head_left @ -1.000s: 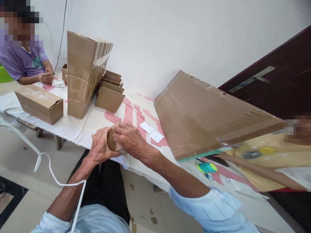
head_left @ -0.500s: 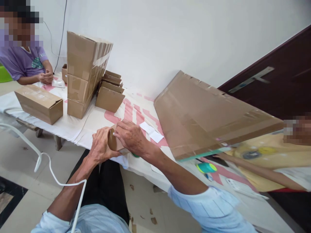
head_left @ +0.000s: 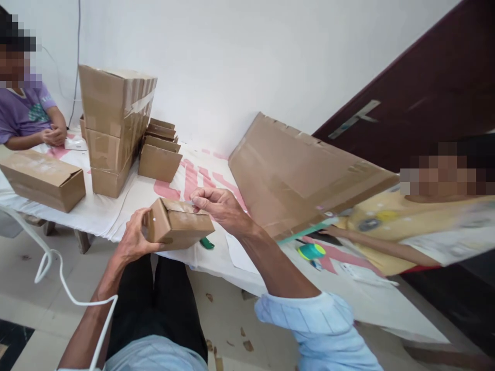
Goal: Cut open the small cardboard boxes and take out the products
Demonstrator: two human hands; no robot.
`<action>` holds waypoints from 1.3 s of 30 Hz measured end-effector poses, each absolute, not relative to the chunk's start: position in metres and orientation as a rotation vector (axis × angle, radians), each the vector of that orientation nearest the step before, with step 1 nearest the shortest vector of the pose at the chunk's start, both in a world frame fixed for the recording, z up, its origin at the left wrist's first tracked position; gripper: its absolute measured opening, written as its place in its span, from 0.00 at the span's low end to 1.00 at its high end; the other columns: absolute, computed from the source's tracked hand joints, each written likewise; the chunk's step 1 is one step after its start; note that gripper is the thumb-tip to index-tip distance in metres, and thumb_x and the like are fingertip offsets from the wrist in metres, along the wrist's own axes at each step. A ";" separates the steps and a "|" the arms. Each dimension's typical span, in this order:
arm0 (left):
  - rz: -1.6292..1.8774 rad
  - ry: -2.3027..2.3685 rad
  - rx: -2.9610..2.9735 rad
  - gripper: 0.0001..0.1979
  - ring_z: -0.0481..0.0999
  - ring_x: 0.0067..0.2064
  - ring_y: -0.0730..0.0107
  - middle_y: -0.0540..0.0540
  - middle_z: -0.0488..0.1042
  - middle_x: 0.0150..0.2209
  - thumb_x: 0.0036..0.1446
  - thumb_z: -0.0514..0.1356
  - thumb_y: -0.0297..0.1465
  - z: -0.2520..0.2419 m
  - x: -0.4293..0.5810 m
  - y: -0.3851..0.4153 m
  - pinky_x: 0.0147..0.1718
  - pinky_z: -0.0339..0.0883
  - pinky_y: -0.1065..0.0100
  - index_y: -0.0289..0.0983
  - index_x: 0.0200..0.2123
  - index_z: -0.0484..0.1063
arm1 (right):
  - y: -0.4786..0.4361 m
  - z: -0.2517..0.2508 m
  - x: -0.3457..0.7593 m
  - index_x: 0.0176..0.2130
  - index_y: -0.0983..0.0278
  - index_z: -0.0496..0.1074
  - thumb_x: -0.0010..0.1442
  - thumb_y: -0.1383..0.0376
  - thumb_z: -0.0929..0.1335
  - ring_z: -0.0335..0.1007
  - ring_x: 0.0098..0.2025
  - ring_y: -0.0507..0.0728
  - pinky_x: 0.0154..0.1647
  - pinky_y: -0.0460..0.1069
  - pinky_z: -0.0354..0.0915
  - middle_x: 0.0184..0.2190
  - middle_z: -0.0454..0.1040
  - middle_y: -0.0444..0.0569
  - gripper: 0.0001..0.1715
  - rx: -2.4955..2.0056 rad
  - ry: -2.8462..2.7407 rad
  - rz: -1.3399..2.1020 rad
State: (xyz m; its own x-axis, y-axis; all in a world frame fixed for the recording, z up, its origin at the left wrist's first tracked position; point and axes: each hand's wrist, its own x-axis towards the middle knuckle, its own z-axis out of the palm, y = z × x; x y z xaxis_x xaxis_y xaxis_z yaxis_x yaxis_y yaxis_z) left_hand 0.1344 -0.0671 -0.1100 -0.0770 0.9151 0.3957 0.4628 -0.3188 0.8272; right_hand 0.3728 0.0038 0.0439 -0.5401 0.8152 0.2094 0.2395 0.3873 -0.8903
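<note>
A small brown cardboard box (head_left: 185, 226) is tilted over the near edge of the table. My left hand (head_left: 135, 234) grips its left end, thumb on the near side and fingers around the far side. Just above the box's top, my right hand (head_left: 222, 208) is closed in a pinch; what its fingertips hold, if anything, is too small to name. Along the box's top runs a seam with shiny clear tape. Partly hidden behind the box lies a green object (head_left: 207, 243) on the cloth.
Stacked cardboard boxes (head_left: 106, 111), open boxes (head_left: 159, 159) and a long box (head_left: 46, 178) stand at left. A large cardboard sheet (head_left: 297, 175) leans at right, near a tape roll (head_left: 311, 251). One person (head_left: 29, 113) sits left, another (head_left: 371, 226) right. A white cable crosses my left forearm.
The box has turned from end-up to lying lengthwise, its taped top showing. My right hand has moved off its end to above the top. The view has shifted to the right.
</note>
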 end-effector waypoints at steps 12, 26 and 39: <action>1.462 1.352 1.563 0.56 0.66 0.73 0.35 0.33 0.68 0.70 0.35 0.82 0.47 -0.135 0.087 -0.038 0.65 0.67 0.39 0.45 0.65 0.62 | 0.035 -0.051 0.546 0.29 0.61 0.71 0.57 0.46 0.72 0.62 0.30 0.53 0.34 0.49 0.62 0.25 0.68 0.41 0.22 -1.296 -1.605 0.560; 1.547 1.301 1.437 0.42 0.69 0.70 0.34 0.41 0.75 0.61 0.31 0.82 0.40 -0.117 0.092 -0.028 0.60 0.73 0.42 0.49 0.52 0.70 | 0.048 -0.191 0.631 0.27 0.59 0.70 0.57 0.54 0.66 0.71 0.33 0.58 0.40 0.52 0.66 0.27 0.76 0.47 0.13 -1.582 -1.457 0.355; 1.556 1.312 1.425 0.41 0.75 0.65 0.41 0.45 0.79 0.55 0.25 0.82 0.31 -0.109 0.091 -0.029 0.52 0.79 0.50 0.49 0.48 0.73 | 0.115 -0.218 0.626 0.27 0.58 0.68 0.61 0.61 0.66 0.71 0.36 0.58 0.43 0.51 0.66 0.32 0.77 0.48 0.10 -1.653 -1.579 0.298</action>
